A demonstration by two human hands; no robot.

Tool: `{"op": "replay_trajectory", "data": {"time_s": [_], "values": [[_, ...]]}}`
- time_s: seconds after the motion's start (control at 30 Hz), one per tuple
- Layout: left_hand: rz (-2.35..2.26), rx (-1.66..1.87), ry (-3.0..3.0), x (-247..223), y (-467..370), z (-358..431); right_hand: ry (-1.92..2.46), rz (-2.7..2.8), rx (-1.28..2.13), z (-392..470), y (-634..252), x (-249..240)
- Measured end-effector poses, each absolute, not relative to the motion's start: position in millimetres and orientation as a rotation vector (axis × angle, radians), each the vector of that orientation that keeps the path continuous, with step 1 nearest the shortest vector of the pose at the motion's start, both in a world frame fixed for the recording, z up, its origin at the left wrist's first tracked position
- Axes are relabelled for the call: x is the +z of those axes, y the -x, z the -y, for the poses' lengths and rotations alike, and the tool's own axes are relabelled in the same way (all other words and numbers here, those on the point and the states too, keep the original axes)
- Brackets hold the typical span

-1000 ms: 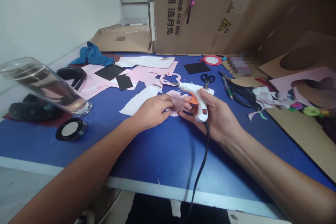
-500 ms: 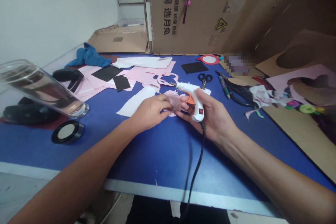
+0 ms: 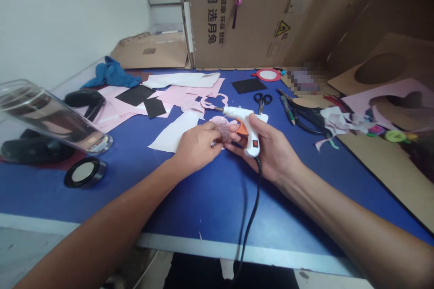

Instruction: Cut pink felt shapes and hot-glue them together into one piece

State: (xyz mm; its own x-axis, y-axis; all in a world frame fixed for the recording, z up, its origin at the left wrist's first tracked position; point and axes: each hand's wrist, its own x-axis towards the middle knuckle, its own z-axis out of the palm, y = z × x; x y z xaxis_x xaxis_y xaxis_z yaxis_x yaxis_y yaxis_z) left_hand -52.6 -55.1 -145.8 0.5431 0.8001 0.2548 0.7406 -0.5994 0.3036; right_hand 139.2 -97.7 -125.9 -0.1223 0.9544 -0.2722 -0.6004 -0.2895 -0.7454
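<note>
A white hot glue gun [image 3: 251, 134] with an orange trigger is held in my right hand [image 3: 267, 144], its metal nozzle pointing left. Beneath the nozzle lies a pink round paper piece [image 3: 224, 127] with line markings. My left hand [image 3: 198, 144] has its fingers bent together at the left edge of that piece; what the fingertips hold is hidden. Fingertips of my right hand reach the piece's right edge. Behind the nozzle is a pink cut-out paper frame [image 3: 222, 99], and a white sheet [image 3: 174, 133] lies beside my left hand.
Black-handled scissors [image 3: 262, 100], a black square [image 3: 249, 85] and a red-rimmed disc [image 3: 268, 75] lie behind. A glass bottle [image 3: 64, 119] leans at the left near a round lid [image 3: 84, 172]. Pens [image 3: 288, 110] and paper scraps [image 3: 339, 122] are at right; the black cord hangs over the front edge.
The whole view has shifted slightly. My left fingers have curled in more at the pink piece, and the glue gun has moved a little to the left.
</note>
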Motion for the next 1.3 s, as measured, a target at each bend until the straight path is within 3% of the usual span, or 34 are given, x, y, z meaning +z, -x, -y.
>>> {"op": "replay_trajectory", "data": {"time_s": [0.53,1.3], "values": [[-1.365,0.605,-2.478,-141.5,49.0,56.3,1.4,1.174,1.187,144.4,-175.2,-119.2],[-1.318,0.636,-2.486,-143.7,50.8,54.2,1.484,1.336,1.152,150.3,-161.5,-131.1]]}}
